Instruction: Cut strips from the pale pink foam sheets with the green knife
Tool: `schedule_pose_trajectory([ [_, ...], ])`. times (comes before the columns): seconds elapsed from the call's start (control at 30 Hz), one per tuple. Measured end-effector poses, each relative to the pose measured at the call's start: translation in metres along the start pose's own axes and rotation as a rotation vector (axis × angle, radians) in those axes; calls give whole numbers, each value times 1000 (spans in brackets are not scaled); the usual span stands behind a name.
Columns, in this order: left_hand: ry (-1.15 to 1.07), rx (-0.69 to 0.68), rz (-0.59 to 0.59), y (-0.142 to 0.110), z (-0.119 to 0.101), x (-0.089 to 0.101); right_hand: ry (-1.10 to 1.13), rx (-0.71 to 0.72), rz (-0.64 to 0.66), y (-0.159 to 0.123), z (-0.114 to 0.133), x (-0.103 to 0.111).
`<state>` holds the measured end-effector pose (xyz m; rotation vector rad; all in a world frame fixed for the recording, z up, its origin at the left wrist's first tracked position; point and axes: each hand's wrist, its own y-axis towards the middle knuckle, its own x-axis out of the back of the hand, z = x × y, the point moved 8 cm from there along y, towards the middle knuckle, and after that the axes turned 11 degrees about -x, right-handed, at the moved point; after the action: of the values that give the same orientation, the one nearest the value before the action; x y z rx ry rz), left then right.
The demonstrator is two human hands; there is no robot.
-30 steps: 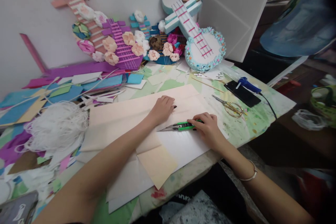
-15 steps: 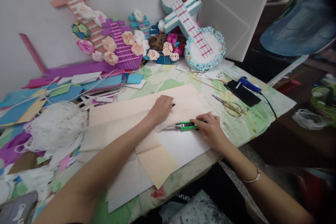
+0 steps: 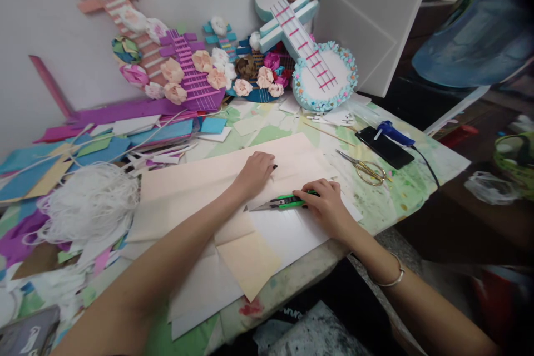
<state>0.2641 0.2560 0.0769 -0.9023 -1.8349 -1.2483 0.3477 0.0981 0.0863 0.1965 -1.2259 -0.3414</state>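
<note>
My right hand [image 3: 326, 203] is closed around a green and black utility knife [image 3: 287, 201], its long blade out and pointing left. The blade lies low over a cream sheet of paper [image 3: 189, 183], by the edge where a white sheet [image 3: 296, 238] shows below. Its tip is close to a fold in the paper. My left hand [image 3: 256, 172] rests on the cream paper just beyond the blade, fingers laid down on it and holding nothing. A loose cream flap [image 3: 250, 264] hangs toward the table's front edge.
Gold-handled scissors [image 3: 367, 169], a black phone [image 3: 386, 147] and a blue glue gun [image 3: 394, 132] lie to the right. White string [image 3: 89, 203] and coloured scraps are heaped at left. Decorated paper instruments, including a light-blue one [image 3: 319, 75], lean on the wall.
My right hand has slid left with the utility knife, so the blade tip is now farther left along the paper. My left hand has stayed in place.
</note>
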Motion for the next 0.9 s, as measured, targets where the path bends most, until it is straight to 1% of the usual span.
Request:
schedule_pose_trajectory([
  [0.33,8,3,16,0,-1,-1,-28,-2,-28,-6,1,8],
  [0.5,20,8,17,0,0,-2,-10,-11,-40,-7,2,5],
  [0.67,17,7,16,0,1,-2,8,-14,-25,-9,5,4],
  [0.9,-37,28,7,-1,3,-2,21,-36,-31,-16,0,11],
])
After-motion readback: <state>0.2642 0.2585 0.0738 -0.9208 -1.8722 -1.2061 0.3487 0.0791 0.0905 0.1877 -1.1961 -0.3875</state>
